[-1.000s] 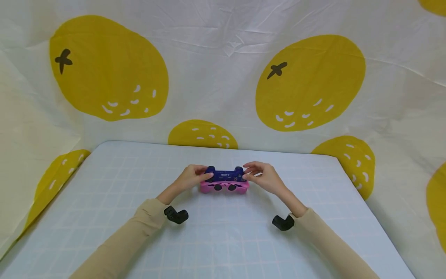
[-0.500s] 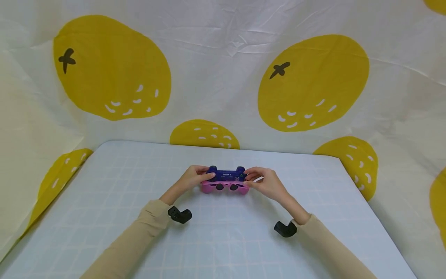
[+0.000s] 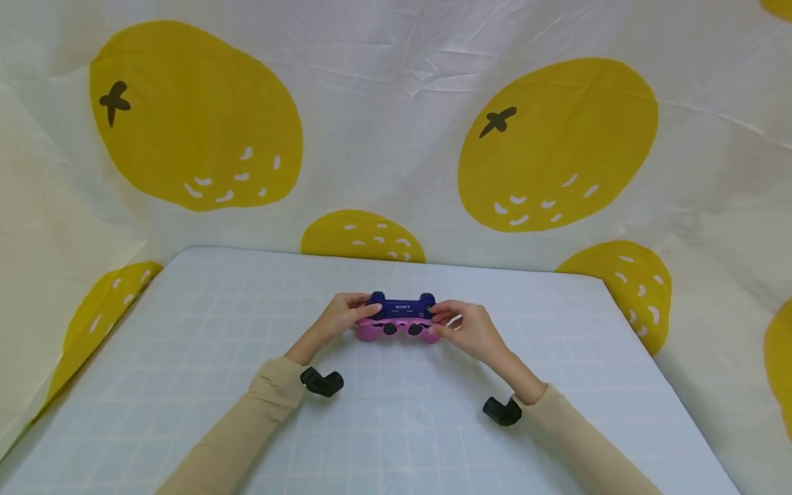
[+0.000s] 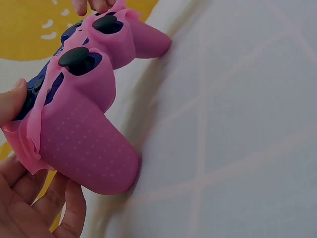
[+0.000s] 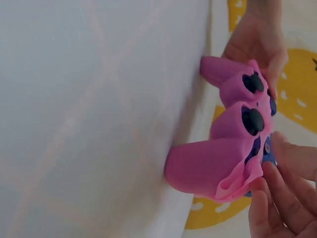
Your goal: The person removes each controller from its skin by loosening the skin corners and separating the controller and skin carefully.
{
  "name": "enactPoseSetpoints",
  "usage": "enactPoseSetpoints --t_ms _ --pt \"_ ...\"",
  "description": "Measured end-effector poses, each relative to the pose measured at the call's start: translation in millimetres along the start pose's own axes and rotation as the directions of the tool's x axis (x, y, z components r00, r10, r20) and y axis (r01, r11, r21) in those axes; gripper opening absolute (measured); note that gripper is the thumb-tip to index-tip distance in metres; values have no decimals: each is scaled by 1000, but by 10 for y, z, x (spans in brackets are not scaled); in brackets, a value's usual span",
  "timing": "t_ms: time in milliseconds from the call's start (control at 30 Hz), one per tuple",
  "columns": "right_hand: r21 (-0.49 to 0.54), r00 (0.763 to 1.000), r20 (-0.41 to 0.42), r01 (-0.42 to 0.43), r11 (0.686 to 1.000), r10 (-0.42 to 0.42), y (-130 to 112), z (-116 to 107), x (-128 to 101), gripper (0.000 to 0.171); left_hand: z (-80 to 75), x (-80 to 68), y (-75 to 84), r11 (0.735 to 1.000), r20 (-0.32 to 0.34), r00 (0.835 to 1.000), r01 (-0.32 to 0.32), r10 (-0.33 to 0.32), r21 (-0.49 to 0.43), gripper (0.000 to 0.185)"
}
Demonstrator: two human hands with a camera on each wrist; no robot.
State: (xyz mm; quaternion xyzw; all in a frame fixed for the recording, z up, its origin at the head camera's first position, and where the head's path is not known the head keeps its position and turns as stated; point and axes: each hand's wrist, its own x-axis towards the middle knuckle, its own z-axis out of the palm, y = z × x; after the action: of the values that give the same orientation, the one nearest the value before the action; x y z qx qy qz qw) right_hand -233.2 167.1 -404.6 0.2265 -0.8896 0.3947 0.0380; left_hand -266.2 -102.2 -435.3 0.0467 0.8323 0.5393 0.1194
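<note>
Toward the far edge of the table, the head view shows a blue controller partly inside a pink sleeve; the left hand pinches the controller, the right hand the sleeve. From the left wrist view, the sleeve seems soft and clinging, the controller stiff and light. From the right wrist view, the sleeve's loose rim looks the better place to pinch.
</note>
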Motion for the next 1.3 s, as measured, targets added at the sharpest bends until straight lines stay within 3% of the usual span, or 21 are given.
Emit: enactPoseSetpoints --t_ms 433,800,1133,1233,1300 --pt "-177 987 -79 123 977 -139 -59 97 42 17 14 -18 7 999 -29 999 -39 39 -6 55" --pt "-454 964 -90 185 871 -252 -139 155 72 10 13 -11 -10 999 -22 999 -44 44 -15 55" --pt "-488 929 -111 259 833 -354 -144 206 79 10 20 -6 -18 998 -41 997 -58 58 13 55" --pt "-481 923 -126 263 836 -363 -143 226 77 12 25 -6 -28 997 -50 996 -71 73 36 55" --pt "-464 931 -126 249 850 -341 -151 232 71 14 28 -9 -31 996 -58 995 -80 82 49 55"
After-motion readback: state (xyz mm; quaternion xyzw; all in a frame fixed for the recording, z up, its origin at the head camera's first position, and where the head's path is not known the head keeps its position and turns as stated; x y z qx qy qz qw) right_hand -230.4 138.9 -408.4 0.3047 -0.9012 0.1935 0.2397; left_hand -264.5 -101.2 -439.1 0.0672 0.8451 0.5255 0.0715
